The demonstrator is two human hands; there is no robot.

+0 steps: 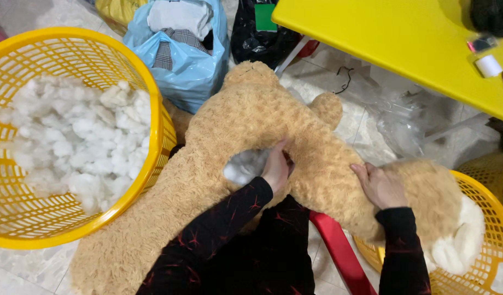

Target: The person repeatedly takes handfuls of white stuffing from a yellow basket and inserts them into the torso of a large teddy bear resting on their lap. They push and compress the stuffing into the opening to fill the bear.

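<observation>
A big tan plush bear (246, 117) lies across my lap, belly down, its legs spread toward me. My left hand (277, 166) is pushed into an opening at the crotch, fingers partly hidden in the fur, next to a tuft of white stuffing (243, 166). My right hand (380, 186) rests flat on the bear's right leg, pressing the fur. That leg ends in a white-soled foot (459, 240) lying over a yellow basket (489, 180). Both sleeves are black with red marks.
A large yellow basket (158, 125) of white stuffing (76, 139) stands at the left. A blue bag (188, 68) with clothes and a black bag (257, 35) sit behind the bear. A yellow table (393, 41) holds a white thread spool (488, 65). Clear plastic (399, 123) lies on the floor.
</observation>
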